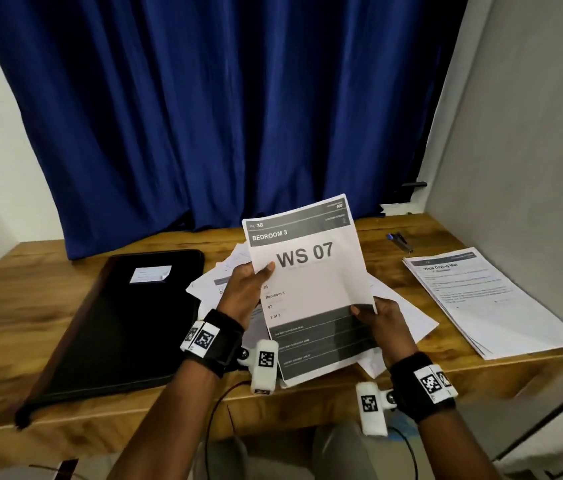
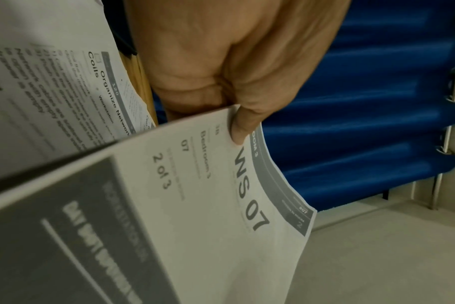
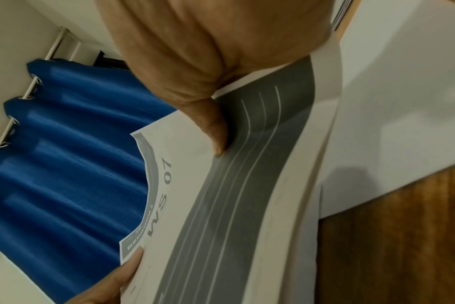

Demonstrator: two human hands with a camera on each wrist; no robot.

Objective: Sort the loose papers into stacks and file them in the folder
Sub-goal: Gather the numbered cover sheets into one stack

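Between both hands, grey-banded sheet (image 1: pixel 311 289)

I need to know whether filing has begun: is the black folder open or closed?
Closed. The black folder lies flat on the table, cover and label up, with no papers visible in it.

A blue curtain (image 1: pixel 224 109) hangs on rings from a white rod (image 3: pixel 26 92) behind the wooden desk (image 1: pixel 3 306). Pale walls (image 1: pixel 532 133) flank it on both sides. The light is dim.
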